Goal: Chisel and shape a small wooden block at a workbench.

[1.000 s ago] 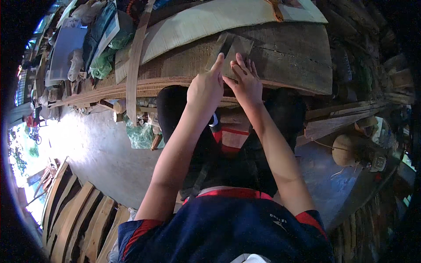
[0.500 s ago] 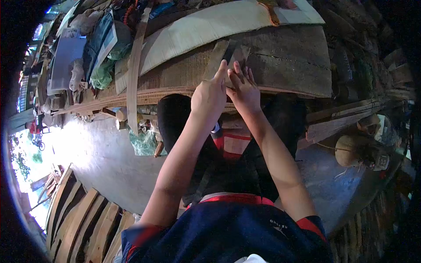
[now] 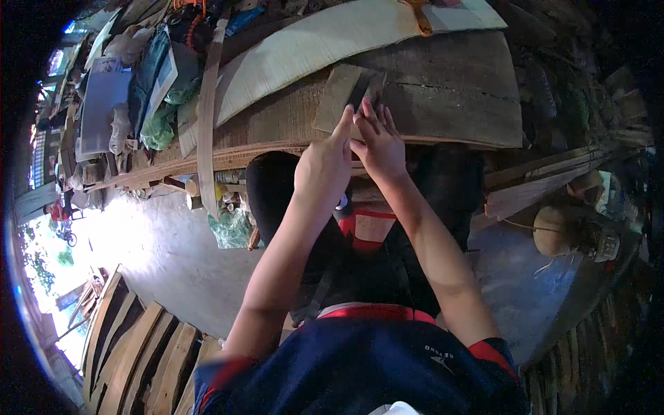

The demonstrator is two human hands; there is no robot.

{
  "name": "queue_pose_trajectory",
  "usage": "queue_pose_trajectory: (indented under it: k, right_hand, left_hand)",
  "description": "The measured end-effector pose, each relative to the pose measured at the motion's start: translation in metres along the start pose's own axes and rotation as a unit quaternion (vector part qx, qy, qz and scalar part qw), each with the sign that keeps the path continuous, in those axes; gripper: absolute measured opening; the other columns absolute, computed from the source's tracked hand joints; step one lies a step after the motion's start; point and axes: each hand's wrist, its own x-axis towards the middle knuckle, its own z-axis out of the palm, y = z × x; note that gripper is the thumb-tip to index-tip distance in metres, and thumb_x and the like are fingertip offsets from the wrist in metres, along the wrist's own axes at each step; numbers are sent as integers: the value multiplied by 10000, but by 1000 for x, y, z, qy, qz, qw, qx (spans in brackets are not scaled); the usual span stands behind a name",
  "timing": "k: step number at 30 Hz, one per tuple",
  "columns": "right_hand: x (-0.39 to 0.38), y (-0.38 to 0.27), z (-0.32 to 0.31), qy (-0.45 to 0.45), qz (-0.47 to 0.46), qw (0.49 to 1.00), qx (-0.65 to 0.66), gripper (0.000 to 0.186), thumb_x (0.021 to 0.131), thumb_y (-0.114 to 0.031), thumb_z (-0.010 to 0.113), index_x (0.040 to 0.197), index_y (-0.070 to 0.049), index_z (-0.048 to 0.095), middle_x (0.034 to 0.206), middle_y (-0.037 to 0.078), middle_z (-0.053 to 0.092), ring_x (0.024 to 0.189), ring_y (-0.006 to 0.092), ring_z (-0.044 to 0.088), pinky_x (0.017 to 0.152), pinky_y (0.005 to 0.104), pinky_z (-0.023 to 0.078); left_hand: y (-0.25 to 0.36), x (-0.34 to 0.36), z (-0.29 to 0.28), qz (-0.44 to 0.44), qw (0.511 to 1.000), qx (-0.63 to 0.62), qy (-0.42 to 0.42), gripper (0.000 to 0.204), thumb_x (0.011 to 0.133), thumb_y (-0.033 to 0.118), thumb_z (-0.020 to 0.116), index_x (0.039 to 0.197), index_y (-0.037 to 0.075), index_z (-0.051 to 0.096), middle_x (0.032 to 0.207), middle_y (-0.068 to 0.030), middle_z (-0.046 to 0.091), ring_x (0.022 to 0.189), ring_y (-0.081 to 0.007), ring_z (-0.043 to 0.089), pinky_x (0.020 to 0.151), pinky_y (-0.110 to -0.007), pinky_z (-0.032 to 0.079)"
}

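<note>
A small thin board point(image 3: 332, 97) with a dark strip across it lies on the broad wooden plank point(image 3: 449, 86) in front of me. My left hand point(image 3: 322, 162) is at its near edge, index finger stretched onto it beside the strip, the other fingers curled out of sight; what they hold, if anything, is hidden. My right hand point(image 3: 379, 145) is just to the right, open, with fingers spread and bent slightly over the same board near the strip's lower end. The two hands are very close at the thumb and index.
A pale curved board point(image 3: 290, 52) and an orange-handled tool point(image 3: 422, 22) lie behind; a narrow slat point(image 3: 206, 138) crosses at left, beside bags and sheets point(image 3: 104, 104). Cut planks point(image 3: 135, 353) stand lower left, a round object point(image 3: 553, 232) sits right, a small red-clad figure point(image 3: 61, 211) is far left.
The small board's dark strip and both hands have shifted slightly downward and left in the view since the last frame, the fingers staying on the board. The surroundings have shifted a little too.
</note>
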Motion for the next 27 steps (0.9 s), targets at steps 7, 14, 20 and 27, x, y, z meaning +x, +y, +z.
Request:
queue_pose_trajectory:
  k: [7,14,20,27]
  right_hand:
    - [-2,0,1,-13,-4,1000,-12,468,751,-318,666,1083,-5,559,1265,178,464,1082,371,513,961,432,390]
    - [-2,-1,5,17,0,1000,-12,458,680,-279,726,1054,-55,588,1234,121,507,1053,364,533,931,425,424]
    - [0,0,3,44,2,998,-36,455,699,-359,717,1028,-66,603,1217,105,526,1030,380,544,882,406,466]
    - [4,-2,3,35,-10,998,-60,463,697,-374,715,1025,-65,610,1212,106,531,1026,373,550,877,409,467]
  left_hand:
    - [1,-5,-9,-13,1000,-13,-14,440,885,207,439,1318,224,365,615,-200,580,548,-365,588,473,-459,471]
    - [-14,-17,-14,-17,999,-26,-8,468,881,182,444,1333,222,330,617,-199,576,567,-365,586,498,-462,463]
    - [-27,-72,-28,-78,996,-17,-41,477,894,185,435,1352,221,309,596,-198,562,539,-344,577,490,-457,446]
    - [-31,-58,-35,-67,997,-40,-12,443,886,168,443,1321,219,374,612,-195,568,537,-353,573,495,-454,448]
